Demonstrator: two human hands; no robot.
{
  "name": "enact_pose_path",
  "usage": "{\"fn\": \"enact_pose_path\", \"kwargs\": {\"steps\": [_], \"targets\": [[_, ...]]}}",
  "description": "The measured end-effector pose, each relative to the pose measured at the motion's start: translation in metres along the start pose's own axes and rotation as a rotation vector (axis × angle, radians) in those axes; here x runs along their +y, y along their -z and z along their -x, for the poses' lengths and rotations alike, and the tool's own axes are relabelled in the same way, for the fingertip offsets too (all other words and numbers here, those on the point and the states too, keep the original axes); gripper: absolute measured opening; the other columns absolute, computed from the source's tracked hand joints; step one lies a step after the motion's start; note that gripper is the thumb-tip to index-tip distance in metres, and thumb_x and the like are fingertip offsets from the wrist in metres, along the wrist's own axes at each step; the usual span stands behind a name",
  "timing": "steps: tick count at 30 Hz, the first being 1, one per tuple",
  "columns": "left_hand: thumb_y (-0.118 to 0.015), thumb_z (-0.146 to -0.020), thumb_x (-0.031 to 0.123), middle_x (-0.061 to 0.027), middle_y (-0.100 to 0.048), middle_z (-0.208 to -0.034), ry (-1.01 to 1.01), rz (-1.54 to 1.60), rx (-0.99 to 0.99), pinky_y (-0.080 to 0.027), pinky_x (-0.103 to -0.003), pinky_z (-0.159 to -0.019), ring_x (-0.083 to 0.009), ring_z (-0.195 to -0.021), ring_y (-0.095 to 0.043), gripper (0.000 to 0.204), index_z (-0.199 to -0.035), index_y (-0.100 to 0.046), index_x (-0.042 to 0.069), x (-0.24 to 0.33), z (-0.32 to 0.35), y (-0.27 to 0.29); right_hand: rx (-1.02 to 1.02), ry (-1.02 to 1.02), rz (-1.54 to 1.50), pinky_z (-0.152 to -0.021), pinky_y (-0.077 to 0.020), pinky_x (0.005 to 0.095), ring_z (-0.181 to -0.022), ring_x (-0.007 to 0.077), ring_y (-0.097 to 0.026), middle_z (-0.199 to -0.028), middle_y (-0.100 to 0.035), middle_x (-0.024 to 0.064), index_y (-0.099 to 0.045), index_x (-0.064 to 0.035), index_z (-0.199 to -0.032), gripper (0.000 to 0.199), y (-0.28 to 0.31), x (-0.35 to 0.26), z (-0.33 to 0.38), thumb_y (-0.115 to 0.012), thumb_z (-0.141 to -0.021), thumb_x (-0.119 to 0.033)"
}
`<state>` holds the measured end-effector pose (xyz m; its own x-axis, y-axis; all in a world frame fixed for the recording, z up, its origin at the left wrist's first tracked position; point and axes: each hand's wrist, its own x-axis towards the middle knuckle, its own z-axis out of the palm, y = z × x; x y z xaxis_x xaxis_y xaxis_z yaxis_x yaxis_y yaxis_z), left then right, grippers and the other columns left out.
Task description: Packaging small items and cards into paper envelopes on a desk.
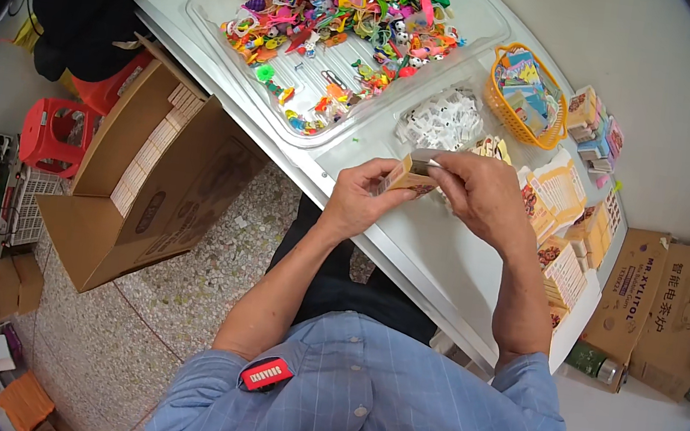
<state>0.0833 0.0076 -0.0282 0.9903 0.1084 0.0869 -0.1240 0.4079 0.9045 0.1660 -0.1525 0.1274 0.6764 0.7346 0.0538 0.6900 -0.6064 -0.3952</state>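
Above the table's near edge, my left hand [361, 198] grips a small yellow printed carton [408, 177], thumb along its lower side. My right hand [489, 197] is closed at the carton's upper end, with its fingertips pinching a thin silvery-grey piece there. Whether that piece is a packet or part of the carton I cannot tell. Just beyond the hands lies a heap of small white pieces [443, 120]. Flat yellow printed cartons [556, 197] are stacked beside my right forearm.
A clear plastic tray [320, 139] of colourful small toys covers the far table. An orange basket [559, 140] holds printed packets. Filled cartons [563, 277] stand at the right. An open cardboard box [180, 187] of cartons, red stools [58, 135] and another person [82, 2] are at the left.
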Motion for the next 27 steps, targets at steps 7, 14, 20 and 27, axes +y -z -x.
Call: {"fn": "enact_pose_path", "kwargs": {"steps": [7,14,20,27], "targets": [[-0.08,-0.085,0.006,-0.0068,-0.072,-0.105,0.043,0.02,0.032,-0.053,-0.027,-0.088,-0.0106,-0.095,-0.065,0.039,-0.12,-0.064,-0.003,0.002,0.002,0.002,-0.223,-0.032,0.107,-0.062,-0.049,0.04,-0.066,0.0284,-0.065,-0.074,-0.067,0.0141,-0.072,-0.0038,-0.099,0.023,0.035,-0.003,-0.021,-0.07,-0.092,-0.026],[-0.077,-0.088,0.004,-0.008,-0.071,-0.107,0.043,-0.137,0.053,-0.053,-0.026,-0.088,-0.0113,-0.096,-0.065,0.037,-0.121,-0.063,-0.004,0.013,0.0,-0.001,0.317,0.216,0.136,-0.076,-0.0502,0.0371,-0.081,0.0233,-0.063,-0.097,-0.066,0.0117,-0.067,-0.0048,-0.115,0.026,0.036,0.049,-0.139,-0.068,-0.093,-0.016],[-0.074,-0.09,0.003,-0.0078,-0.07,-0.107,0.02,0.194,0.07,-0.053,-0.027,-0.088,-0.0113,-0.098,-0.065,0.038,-0.124,-0.057,-0.006,0.004,-0.005,-0.01,-0.017,0.263,0.376,-0.082,-0.051,0.0439,-0.095,0.0322,-0.066,-0.104,-0.068,0.013,-0.069,-0.0073,-0.113,0.025,-0.004,0.132,-0.251,-0.067,-0.092,-0.021],[-0.074,-0.091,0.006,-0.0071,-0.069,-0.106,0.064,0.008,0.055,-0.052,-0.025,-0.085,-0.0094,-0.097,-0.063,0.04,-0.125,-0.056,-0.005,0.005,0.0,0.0,0.023,0.251,0.222,-0.07,-0.0497,0.0417,-0.075,0.0332,-0.064,-0.083,-0.065,0.0181,-0.069,-0.002,-0.1,0.022,0.005,0.133,-0.256,-0.064,-0.095,-0.022]]}}
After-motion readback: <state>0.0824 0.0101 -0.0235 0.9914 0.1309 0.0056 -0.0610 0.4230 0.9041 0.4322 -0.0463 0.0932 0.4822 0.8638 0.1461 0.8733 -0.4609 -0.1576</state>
